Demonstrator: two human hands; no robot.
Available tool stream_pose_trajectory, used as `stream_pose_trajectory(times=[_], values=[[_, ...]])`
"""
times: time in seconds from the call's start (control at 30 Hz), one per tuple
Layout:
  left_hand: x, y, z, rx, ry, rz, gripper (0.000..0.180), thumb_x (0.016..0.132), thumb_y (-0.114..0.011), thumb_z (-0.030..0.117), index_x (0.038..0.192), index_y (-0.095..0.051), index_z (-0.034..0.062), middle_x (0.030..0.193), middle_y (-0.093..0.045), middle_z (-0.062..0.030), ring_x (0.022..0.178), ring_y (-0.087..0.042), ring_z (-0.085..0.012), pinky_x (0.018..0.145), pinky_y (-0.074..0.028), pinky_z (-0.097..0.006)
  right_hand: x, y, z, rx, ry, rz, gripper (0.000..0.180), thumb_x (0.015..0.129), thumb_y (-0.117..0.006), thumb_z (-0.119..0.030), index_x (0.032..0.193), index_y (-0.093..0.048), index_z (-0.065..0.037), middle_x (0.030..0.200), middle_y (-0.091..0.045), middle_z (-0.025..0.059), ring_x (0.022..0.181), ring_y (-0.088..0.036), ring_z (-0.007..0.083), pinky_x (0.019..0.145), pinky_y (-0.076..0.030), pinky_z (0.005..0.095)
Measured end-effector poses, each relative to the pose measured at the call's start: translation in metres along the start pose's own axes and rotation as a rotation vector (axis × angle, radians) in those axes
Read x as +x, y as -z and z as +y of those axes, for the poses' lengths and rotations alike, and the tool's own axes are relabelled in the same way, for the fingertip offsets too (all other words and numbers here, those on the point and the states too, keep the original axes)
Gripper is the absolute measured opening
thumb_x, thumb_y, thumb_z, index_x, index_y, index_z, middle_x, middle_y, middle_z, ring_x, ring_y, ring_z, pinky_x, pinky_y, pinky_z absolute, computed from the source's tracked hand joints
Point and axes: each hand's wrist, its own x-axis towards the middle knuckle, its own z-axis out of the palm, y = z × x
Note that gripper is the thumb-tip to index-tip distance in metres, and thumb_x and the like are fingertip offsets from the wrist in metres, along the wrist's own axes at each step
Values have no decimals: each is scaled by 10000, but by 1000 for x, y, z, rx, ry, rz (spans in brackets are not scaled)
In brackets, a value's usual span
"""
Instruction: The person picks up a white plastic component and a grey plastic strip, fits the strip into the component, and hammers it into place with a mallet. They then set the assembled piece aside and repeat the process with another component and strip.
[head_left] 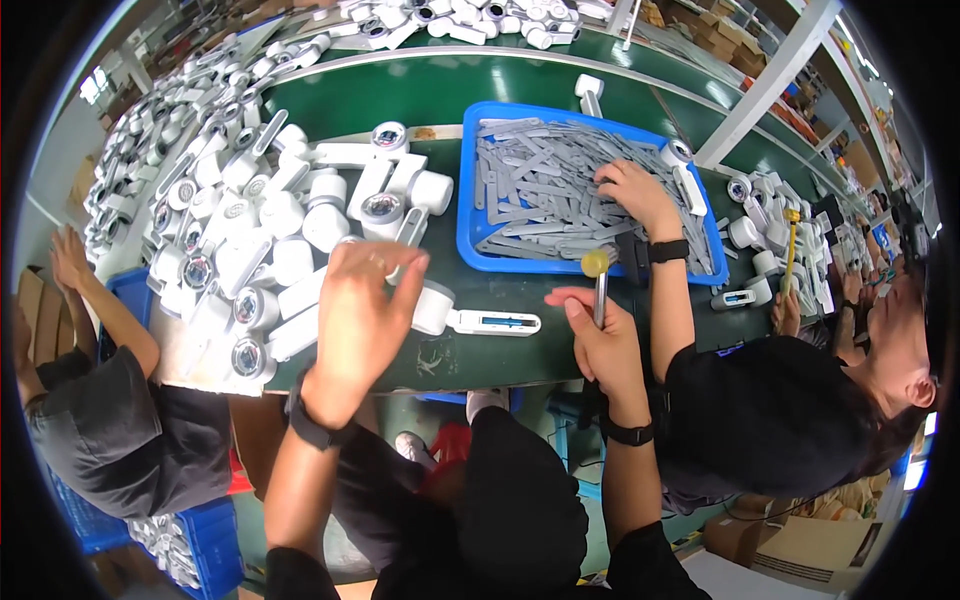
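Beside the white pile, my left hand (365,310) bends its fingers downward over the grey-slotted handle of a white device (412,226); the fingertips are hidden, so I cannot tell whether it grips. My right hand (605,350) is closed round the handle of a small yellow-headed mallet (595,263), held upright with its index finger stretched left. Between my hands another white device (495,322) lies on the green table, its round head toward my left hand and a blue strip showing in its slot.
Many white devices (240,220) are heaped on the left. A co-worker's hand (635,195) reaches into a blue tray (468,215) of grey strips. At right, another hand (787,315) holds a yellow-headed mallet (792,216). A person in black sits at left beside a blue crate (210,550).
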Motion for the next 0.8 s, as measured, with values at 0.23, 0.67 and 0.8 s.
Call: stream_pose_trajectory(times=[0.23,0.67,0.8], values=[[92,-105,-36,160,-366,-219,197,785,-736,23,971,-788,59,1001,-746,-96,1030,-633,-307,953,-501,-403,19,18,37,-29,-43,-9,258,1077,-577,-225,1152,-659,8,817,-643,41,430,-480,46,376,-334,215],[173,-182,-62,361,-317,-283,185,854,-739,127,1023,-812,107,1032,-741,-108,1052,-622,-318,986,-495,-421,19,21,36,94,-59,-64,220,1067,-590,-191,1127,-683,0,773,-629,19,423,-458,32,380,-321,206],[173,-194,-33,221,-196,-391,224,850,-763,209,1029,-804,80,1023,-754,-127,1020,-665,-328,948,-530,-418,17,26,37,89,-63,-65,219,1066,-592,-189,1128,-686,-1,775,-631,20,424,-456,32,383,-324,205]])
